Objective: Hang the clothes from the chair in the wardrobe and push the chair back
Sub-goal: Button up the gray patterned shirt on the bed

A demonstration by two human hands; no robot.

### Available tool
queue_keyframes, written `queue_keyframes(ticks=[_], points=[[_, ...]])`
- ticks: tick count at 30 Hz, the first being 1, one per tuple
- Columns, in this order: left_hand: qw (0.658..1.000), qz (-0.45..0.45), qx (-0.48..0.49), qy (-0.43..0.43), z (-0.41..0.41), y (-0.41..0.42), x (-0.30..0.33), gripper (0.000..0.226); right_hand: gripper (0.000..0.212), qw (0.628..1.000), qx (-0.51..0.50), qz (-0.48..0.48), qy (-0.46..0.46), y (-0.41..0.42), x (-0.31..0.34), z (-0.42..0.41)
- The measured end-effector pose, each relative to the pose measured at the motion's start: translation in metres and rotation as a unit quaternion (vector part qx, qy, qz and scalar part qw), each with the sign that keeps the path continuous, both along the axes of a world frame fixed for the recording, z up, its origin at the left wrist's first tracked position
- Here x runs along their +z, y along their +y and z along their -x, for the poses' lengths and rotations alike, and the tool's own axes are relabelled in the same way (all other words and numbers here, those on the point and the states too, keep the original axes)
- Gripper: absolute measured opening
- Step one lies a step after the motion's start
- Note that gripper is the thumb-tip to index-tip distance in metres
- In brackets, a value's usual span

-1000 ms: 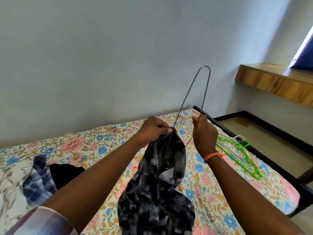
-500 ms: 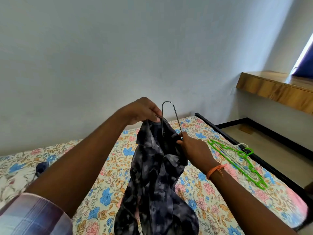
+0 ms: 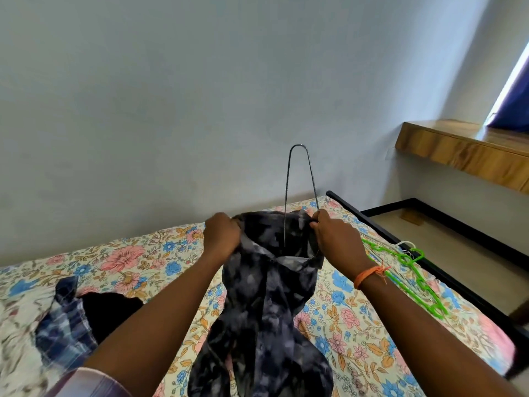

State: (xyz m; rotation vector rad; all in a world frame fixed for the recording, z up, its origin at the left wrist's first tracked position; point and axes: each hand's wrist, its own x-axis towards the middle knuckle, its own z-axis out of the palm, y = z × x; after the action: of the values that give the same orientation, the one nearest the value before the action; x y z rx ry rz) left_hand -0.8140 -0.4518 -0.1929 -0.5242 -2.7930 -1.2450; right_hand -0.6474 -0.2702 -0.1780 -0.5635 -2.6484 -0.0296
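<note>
A dark grey patterned shirt [image 3: 266,305] hangs from both my hands above the floral bed [image 3: 357,325]. A thin metal wire hanger [image 3: 299,179] sticks up out of the shirt's collar, one end inside the fabric. My left hand [image 3: 221,234] grips the shirt's left collar edge. My right hand [image 3: 333,234] pinches the right collar edge together with the hanger's wire. The chair and the wardrobe are out of view.
Green plastic hangers [image 3: 406,273] lie on the bed's right side. A blue plaid garment [image 3: 64,322] and a black one [image 3: 110,310] lie at the left. A wooden shelf [image 3: 463,156] juts from the right wall; floor [image 3: 446,245] lies beyond the bed frame.
The hands moved apart and spread the shirt's collar open. The hanger now stands higher out of the collar, and my right hand has shifted from below it to its right wire.
</note>
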Motion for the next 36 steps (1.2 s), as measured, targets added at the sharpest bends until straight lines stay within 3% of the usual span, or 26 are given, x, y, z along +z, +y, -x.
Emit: queue_keyframes(ticks=[4, 6, 12, 16, 21, 25, 29, 32, 36], points=[[0.993, -0.103, 0.007, -0.055, 0.003, 0.017, 0.033, 0.023, 0.021, 0.995, 0.038, -0.011, -0.09, -0.002, -0.013, -0.008], [0.992, -0.111, -0.019, -0.051, 0.001, 0.026, 0.05, 0.023, 0.023, 0.992, 0.059, -0.02, -0.107, -0.01, -0.02, -0.008], [0.986, -0.024, -0.135, 0.097, -0.019, 0.047, 0.089, 0.021, 0.01, 0.993, -0.001, -0.003, -0.116, -0.013, -0.039, -0.007], [0.976, 0.02, -0.154, 0.155, -0.023, 0.043, 0.099, 0.017, 0.022, 0.99, -0.011, -0.001, -0.142, -0.011, -0.04, -0.015], [0.902, 0.186, -0.243, 0.303, -0.065, 0.043, 0.098, 0.022, 0.034, 0.976, -0.038, 0.014, -0.213, -0.024, -0.041, -0.019], [0.902, 0.143, -0.295, 0.282, -0.096, 0.043, 0.08, 0.022, 0.061, 0.961, 0.06, 0.18, -0.202, -0.011, -0.019, -0.019], [0.908, 0.138, -0.347, 0.19, -0.096, 0.037, 0.058, 0.022, 0.084, 0.947, 0.079, 0.291, -0.111, 0.001, 0.021, -0.016], [0.915, 0.1, -0.35, 0.176, -0.101, 0.034, 0.048, 0.027, 0.08, 0.945, 0.119, 0.299, -0.058, -0.005, 0.03, -0.006], [0.927, 0.06, -0.318, 0.189, -0.088, 0.019, 0.051, 0.025, 0.058, 0.947, 0.109, 0.299, -0.047, -0.002, 0.027, -0.002]])
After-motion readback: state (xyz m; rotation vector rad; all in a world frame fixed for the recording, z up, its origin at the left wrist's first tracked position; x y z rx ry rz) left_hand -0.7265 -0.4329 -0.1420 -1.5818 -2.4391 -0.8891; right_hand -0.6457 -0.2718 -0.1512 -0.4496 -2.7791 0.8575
